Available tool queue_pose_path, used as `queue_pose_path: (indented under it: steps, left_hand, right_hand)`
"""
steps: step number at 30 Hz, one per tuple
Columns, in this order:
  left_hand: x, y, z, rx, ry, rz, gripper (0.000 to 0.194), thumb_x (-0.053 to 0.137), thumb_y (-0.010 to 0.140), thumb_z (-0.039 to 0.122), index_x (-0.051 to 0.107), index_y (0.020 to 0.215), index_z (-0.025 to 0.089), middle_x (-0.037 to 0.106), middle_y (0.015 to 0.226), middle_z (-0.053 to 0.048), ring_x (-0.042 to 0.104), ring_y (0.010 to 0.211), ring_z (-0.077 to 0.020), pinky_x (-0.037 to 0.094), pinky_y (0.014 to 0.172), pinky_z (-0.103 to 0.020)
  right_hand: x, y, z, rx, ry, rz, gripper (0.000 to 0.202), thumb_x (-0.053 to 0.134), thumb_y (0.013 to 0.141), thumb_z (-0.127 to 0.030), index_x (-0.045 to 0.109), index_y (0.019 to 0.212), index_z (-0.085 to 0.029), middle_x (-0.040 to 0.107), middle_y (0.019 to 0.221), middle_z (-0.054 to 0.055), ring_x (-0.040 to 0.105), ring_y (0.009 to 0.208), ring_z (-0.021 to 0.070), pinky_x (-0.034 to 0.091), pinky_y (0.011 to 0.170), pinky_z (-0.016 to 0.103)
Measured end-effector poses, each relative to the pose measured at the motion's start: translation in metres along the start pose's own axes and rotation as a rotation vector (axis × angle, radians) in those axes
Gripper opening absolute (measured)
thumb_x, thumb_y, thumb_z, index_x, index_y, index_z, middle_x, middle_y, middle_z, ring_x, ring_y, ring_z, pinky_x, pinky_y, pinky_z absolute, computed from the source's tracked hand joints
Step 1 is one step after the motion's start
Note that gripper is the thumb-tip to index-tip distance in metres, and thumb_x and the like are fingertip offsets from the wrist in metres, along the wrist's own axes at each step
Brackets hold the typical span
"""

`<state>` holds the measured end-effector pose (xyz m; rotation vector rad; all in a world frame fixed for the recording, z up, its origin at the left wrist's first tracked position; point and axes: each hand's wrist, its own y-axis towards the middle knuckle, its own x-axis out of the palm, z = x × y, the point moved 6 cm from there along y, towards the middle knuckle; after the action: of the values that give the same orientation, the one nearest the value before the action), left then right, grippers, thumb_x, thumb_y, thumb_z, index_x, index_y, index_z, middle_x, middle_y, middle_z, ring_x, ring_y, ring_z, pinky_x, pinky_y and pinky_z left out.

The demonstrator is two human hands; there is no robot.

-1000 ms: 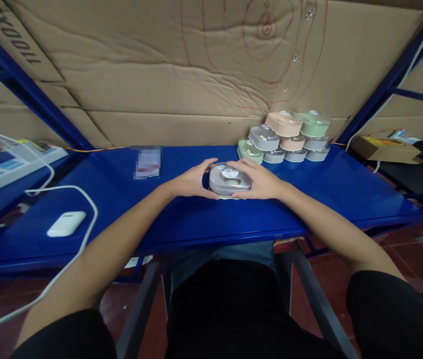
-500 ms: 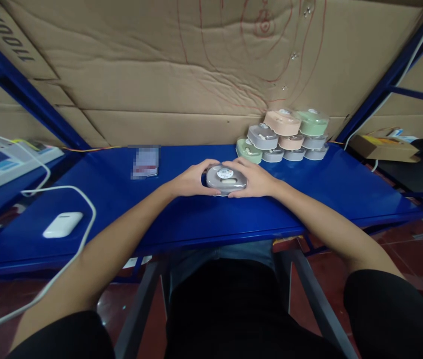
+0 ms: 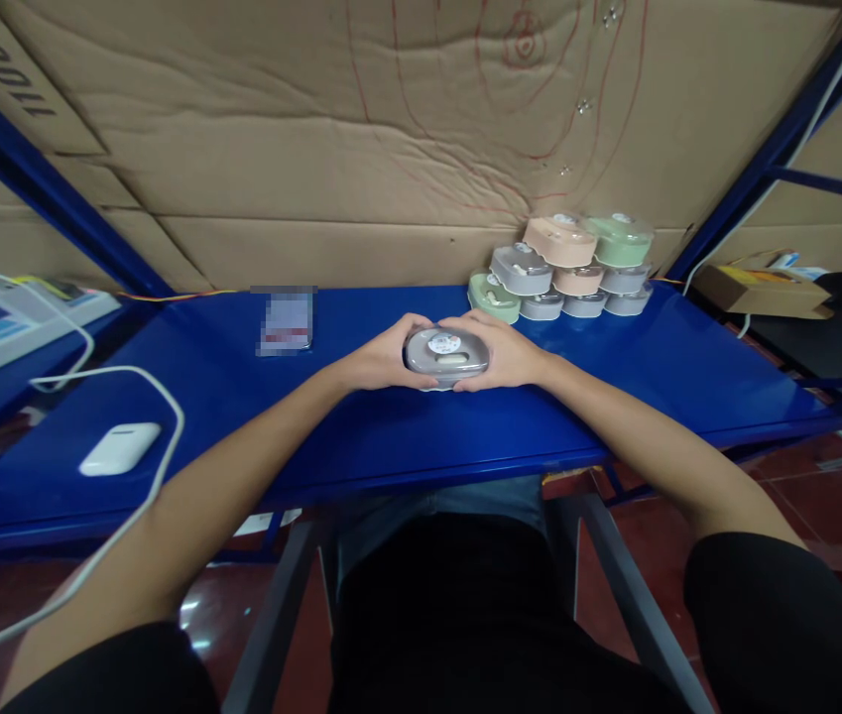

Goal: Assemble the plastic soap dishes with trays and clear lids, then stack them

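Observation:
A grey oval container (image 3: 427, 369) with a clear lid and a round white label is between my hands, above the middle of the blue table. My left hand (image 3: 389, 357) is wrapped round its left side, thumb at the front and fingers behind. Around the right side, my right hand (image 3: 508, 355) grips it the same way. Whether its underside touches the table cannot be made out. Behind my right hand, a stack of similar containers (image 3: 560, 243) in grey, peach and green stands against the cardboard.
A phone (image 3: 288, 320), blurred over, lies at the back left of the blue table (image 3: 406, 441). Nearer on the left are a white earbud case (image 3: 120, 449) and a looping white cable (image 3: 180, 428). A power strip (image 3: 26, 337) lies beyond, and a cardboard box (image 3: 763, 291) sits at right.
Both hands keep their hold on the grey container, which looks tipped slightly more toward me. The whole view has shifted a little.

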<state>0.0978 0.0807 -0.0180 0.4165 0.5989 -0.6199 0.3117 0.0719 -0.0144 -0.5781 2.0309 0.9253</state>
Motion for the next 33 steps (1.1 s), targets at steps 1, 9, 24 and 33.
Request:
queue_pose_path:
  steps: [1, 9, 24, 33]
  left_hand:
    - [-0.001, 0.000, 0.000, -0.002, 0.017, 0.001, 0.094, 0.095, 0.070, 0.059, 0.054, 0.147, 0.024, 0.072, 0.149, -0.017, 0.070, 0.140, -0.0416, 0.059, 0.115, -0.059]
    - [-0.002, 0.000, -0.002, -0.028, 0.197, 0.000, 0.098, 0.095, 0.069, 0.063, 0.059, 0.151, 0.023, 0.071, 0.153, -0.018, 0.069, 0.142, -0.0427, 0.055, 0.119, -0.057]
    - [-0.021, -0.005, -0.014, -0.126, 0.069, 0.020, 0.109, 0.087, 0.081, 0.066, 0.045, 0.168, 0.017, 0.064, 0.163, -0.027, 0.063, 0.153, -0.0414, 0.048, 0.132, -0.063]
    - [-0.018, -0.005, -0.012, -0.131, 0.167, -0.018, 0.101, 0.081, 0.086, 0.071, 0.049, 0.166, 0.018, 0.063, 0.166, -0.025, 0.065, 0.152, -0.0422, 0.052, 0.127, -0.059]
  right_hand:
    - [0.000, 0.000, 0.001, 0.004, 0.004, 0.001, 0.110, 0.097, 0.076, -0.072, 0.056, 0.167, -0.028, 0.066, 0.144, 0.014, 0.067, 0.131, 0.0377, 0.056, 0.117, 0.059]
    - [0.000, -0.002, 0.003, 0.006, 0.013, -0.075, 0.112, 0.095, 0.082, -0.073, 0.051, 0.172, -0.026, 0.068, 0.141, 0.016, 0.069, 0.128, 0.0381, 0.059, 0.113, 0.060]
    - [-0.173, -0.031, 0.003, 0.129, -0.390, 0.670, 0.102, 0.098, 0.086, -0.062, 0.054, 0.169, -0.022, 0.062, 0.168, 0.024, 0.055, 0.155, 0.0521, 0.040, 0.129, 0.080]
    - [-0.262, -0.014, 0.099, 0.914, -0.636, 0.581, 0.097, 0.091, 0.079, -0.064, 0.068, 0.139, 0.009, 0.072, 0.145, 0.040, 0.071, 0.140, 0.0453, 0.048, 0.112, 0.063]
